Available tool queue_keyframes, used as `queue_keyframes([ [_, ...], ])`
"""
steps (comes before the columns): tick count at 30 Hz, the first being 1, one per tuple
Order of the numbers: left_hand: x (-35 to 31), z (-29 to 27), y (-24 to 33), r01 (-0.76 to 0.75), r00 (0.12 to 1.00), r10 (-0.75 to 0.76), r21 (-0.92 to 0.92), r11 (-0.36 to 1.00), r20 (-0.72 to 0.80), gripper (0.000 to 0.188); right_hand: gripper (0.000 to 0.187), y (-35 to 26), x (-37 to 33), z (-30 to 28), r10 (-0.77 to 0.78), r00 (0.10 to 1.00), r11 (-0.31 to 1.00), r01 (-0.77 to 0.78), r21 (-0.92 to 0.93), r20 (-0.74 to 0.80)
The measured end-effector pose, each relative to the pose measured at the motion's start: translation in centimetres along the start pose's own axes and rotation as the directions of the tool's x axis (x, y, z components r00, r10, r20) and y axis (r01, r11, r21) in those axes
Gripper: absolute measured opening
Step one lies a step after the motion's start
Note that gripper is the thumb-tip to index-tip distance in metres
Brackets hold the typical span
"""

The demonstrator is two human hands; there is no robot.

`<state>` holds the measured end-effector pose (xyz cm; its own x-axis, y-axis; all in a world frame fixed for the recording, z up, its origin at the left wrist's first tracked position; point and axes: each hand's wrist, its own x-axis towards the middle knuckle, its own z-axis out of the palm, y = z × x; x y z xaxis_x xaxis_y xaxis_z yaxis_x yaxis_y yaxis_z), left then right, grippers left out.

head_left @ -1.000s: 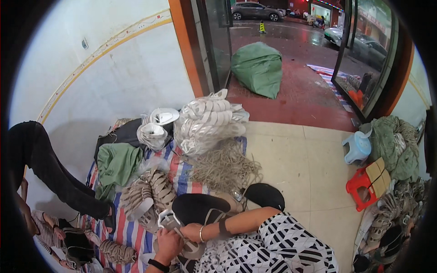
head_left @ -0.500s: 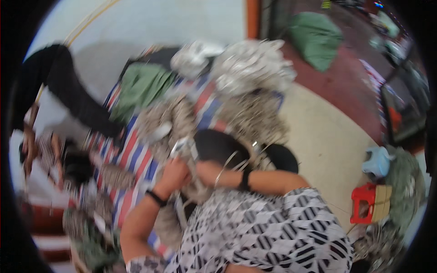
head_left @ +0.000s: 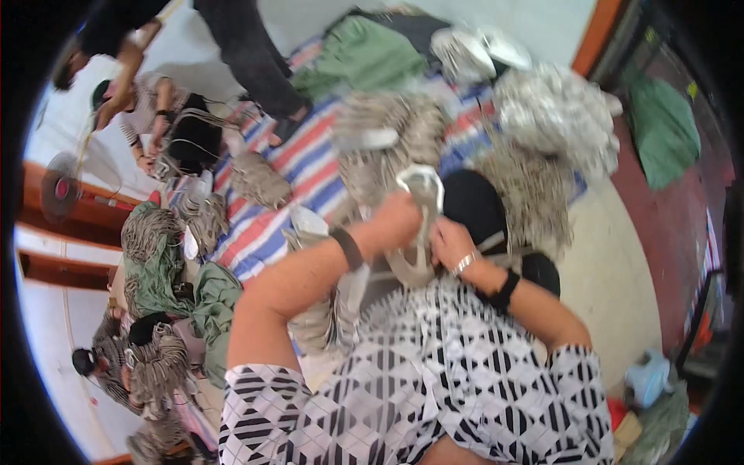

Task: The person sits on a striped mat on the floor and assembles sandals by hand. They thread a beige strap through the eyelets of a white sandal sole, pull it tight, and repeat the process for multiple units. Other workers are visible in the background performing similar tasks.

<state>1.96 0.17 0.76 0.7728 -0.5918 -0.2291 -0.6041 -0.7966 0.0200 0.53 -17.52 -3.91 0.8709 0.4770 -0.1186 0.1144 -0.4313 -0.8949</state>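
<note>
A beige shoe upper [head_left: 411,270] with a white rim lies over my lap, in front of my body. My left hand [head_left: 397,222] is closed on its left side, fingers curled. On the opposite side, my right hand [head_left: 449,243] pinches the edge of the opening; what lies between its fingertips is too small to make out. Beyond my hands are stacked beige shoe uppers [head_left: 372,116]. A bundle of beige laces [head_left: 531,186] lies to the right, past my dark-clad knee [head_left: 473,205].
A striped red, white and blue sheet [head_left: 302,163] covers the floor. Clear-wrapped white pieces [head_left: 554,116] are heaped far right, a green sack [head_left: 663,128] beyond. Several people work at left; one person's dark trouser leg [head_left: 252,58] stands on the sheet. A blue stool [head_left: 647,380] sits lower right.
My view has swung left, so the scene sits farther right and more people show. My hands have moved slightly apart, and the shoe upper shows more plainly between them.
</note>
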Motion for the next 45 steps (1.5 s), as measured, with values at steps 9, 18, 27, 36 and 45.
queue_keyframes([
  [9,0.3,2.4,-0.2,0.044,0.971,-0.064,-0.089,0.995,-0.230,0.016,0.008,1.2,-0.1,0.1,0.129,0.988,0.967,-0.145,0.209,0.089],
  [18,-0.6,2.8,0.5,-0.002,0.931,-0.080,-0.223,0.975,-0.357,0.014,0.006,1.1,0.2,0.3,0.083,0.984,0.970,-0.116,0.215,0.159],
  [27,-1.2,1.3,-1.0,-0.156,0.903,-0.034,-0.401,0.903,-0.429,0.015,0.005,1.4,1.0,0.7,-0.220,0.975,0.966,0.220,-0.138,0.016],
  [36,-2.9,-0.5,-1.2,-0.187,0.945,0.046,-0.420,0.888,-0.323,0.017,0.014,1.4,1.9,1.4,-0.110,0.994,0.949,0.108,-0.295,0.012],
  [45,-2.2,-1.1,-1.7,-0.217,0.955,0.107,-0.406,0.888,-0.276,0.015,0.013,0.0,1.7,1.1,-0.126,0.991,0.967,0.114,-0.230,-0.038],
])
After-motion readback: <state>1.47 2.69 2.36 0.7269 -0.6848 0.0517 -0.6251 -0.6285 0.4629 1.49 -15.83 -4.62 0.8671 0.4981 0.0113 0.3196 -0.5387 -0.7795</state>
